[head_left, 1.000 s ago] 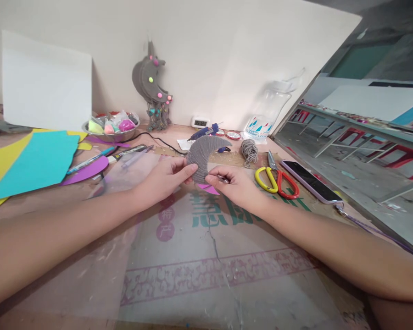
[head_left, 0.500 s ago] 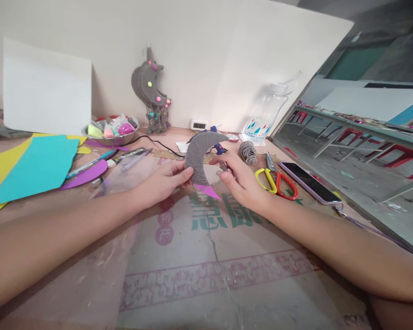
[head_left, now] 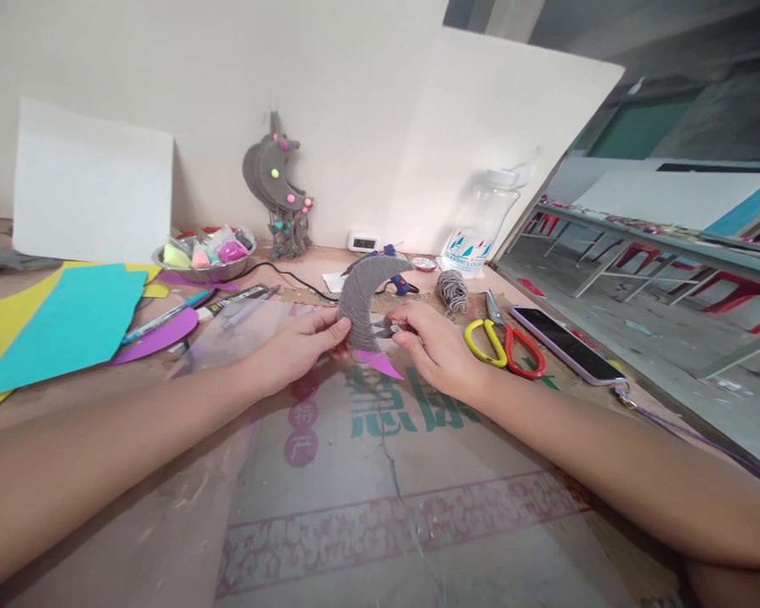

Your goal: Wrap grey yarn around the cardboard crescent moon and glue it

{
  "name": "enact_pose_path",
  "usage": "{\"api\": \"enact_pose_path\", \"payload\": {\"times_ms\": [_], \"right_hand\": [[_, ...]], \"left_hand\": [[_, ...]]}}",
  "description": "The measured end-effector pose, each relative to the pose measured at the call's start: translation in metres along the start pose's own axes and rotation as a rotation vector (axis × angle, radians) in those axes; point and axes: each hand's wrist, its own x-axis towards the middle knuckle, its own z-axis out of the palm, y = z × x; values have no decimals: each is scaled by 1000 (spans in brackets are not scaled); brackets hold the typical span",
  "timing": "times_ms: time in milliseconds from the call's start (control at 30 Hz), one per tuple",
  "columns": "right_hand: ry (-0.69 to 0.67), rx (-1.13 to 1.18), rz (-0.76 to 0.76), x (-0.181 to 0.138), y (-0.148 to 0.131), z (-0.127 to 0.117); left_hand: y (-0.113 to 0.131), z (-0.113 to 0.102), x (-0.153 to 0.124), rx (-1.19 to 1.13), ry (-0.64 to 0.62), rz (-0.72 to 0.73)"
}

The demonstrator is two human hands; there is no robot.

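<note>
While hands [head_left: 440,350] around crescent [head_left: 360,297], scissors [head_left: 505,342] nearby.

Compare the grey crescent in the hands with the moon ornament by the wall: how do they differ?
The held crescent is gripped by the left hand, the right hand at its inner edge; the moon ornament leans untouched against the wall. The held crescent is plain grey with a bare purple tip below; the moon ornament carries coloured dots and hanging tassels. Both are grey crescents, roughly upright.
</note>
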Motion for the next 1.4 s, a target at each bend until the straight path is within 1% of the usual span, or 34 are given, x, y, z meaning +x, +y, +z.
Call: {"api": "enact_pose_path", "payload": {"times_ms": [200,300,467,567,700,900,1133,1267,1400], "right_hand": [[61,3,23,-2,3,4],[75,4,19,-2,5,5],[87,-6,-42,-1,4,5],[101,-20,-85,-2,2,4],[110,-32,-104,-2,2,5],[130,-51,-125,-2,2,4],[117,-70,-145,-2,2,4],[117,-55,-127,-2,3,4],[167,-14,-84,-3,3,4]], "left_hand": [[0,1,-2,-49,8,-31],[-3,0,-2,-81,-19,-26],[-11,-1,0,-155,-68,-3],[-13,-2,1,-152,-107,8],[-15,-4,2,-119,-154,16],[-16,-5,3,-103,-166,16],[-16,-5,2,-113,-173,16],[-18,-6,4,-133,-174,34],[-20,-6,6,-206,-151,46]]}}
